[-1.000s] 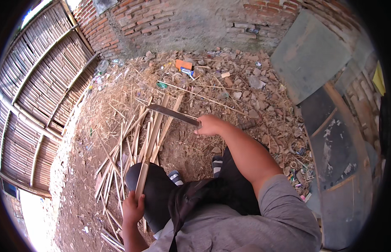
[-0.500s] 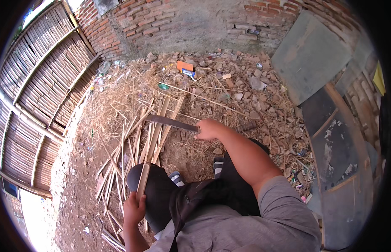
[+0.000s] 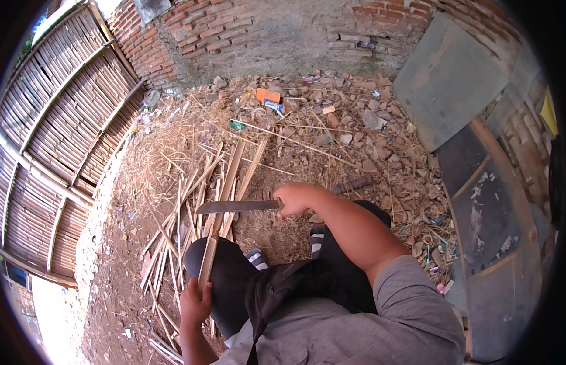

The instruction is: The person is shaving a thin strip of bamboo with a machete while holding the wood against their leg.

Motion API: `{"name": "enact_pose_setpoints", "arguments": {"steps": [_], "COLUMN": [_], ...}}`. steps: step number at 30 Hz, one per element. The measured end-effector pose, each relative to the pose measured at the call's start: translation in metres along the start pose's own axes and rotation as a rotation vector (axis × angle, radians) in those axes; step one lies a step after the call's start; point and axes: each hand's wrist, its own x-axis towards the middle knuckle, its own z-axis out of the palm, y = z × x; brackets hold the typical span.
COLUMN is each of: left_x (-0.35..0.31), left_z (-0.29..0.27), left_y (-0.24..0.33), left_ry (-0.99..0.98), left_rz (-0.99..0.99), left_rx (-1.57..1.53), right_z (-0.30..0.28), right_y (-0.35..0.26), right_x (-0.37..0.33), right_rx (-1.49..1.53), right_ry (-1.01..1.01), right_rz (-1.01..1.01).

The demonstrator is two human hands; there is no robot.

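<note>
My left hand [image 3: 195, 301] is closed around the near end of a split bamboo strip [image 3: 207, 261], which runs away from me past my left knee. In my right hand [image 3: 295, 199] is the handle of a machete [image 3: 237, 207]. Its long dark blade points left and lies across the bamboo strip, beyond my knee; whether it touches the strip I cannot tell. Under and around the strip, a loose pile of split bamboo pieces [image 3: 167, 243] covers the ground to the left. Most of the machete's handle is hidden inside my fingers.
A bamboo fence [image 3: 64, 103] stands on the left, a brick wall [image 3: 265, 36] at the far side. Grey panels [image 3: 453, 79] lean at the right. Rubble [image 3: 380, 134], an orange piece [image 3: 268, 95] and a thin bamboo stick [image 3: 295, 141] lie ahead. My sandals [image 3: 256, 259] are between the legs.
My right hand has brought the machete nearer to me and slightly left, its blade sliding down along the bamboo strip toward my knee. My left hand stays in place on the strip.
</note>
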Motion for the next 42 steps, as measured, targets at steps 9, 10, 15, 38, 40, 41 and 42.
{"name": "enact_pose_setpoints", "arguments": {"steps": [9,10,15,38,40,41,42], "left_x": [0.002,0.002,0.001,0.002,0.002,0.001,0.002], "left_z": [0.002,0.004,0.001,0.0,0.002,0.002,0.002], "left_y": [-0.003,-0.005,0.0,-0.005,-0.006,-0.007,-0.006], "left_ry": [-0.009,-0.001,0.001,-0.027,-0.027,-0.026,-0.026], "left_rz": [0.018,0.015,0.008,-0.02,-0.018,-0.015,-0.014], "left_rx": [-0.035,-0.036,-0.04,-0.027,-0.029,-0.032,-0.032], "right_z": [-0.012,-0.01,0.006,0.003,-0.002,-0.004,-0.006], "right_y": [0.032,0.027,-0.002,-0.008,-0.004,0.001,0.007], "right_x": [-0.003,-0.003,0.001,0.0,-0.002,-0.002,-0.003], "right_rx": [0.143,0.138,-0.019,0.003,-0.022,-0.02,-0.006], "right_ry": [0.155,0.112,0.001,-0.038,-0.023,-0.023,0.008], "right_rz": [0.218,0.204,0.029,0.009,0.004,0.004,0.053]}}
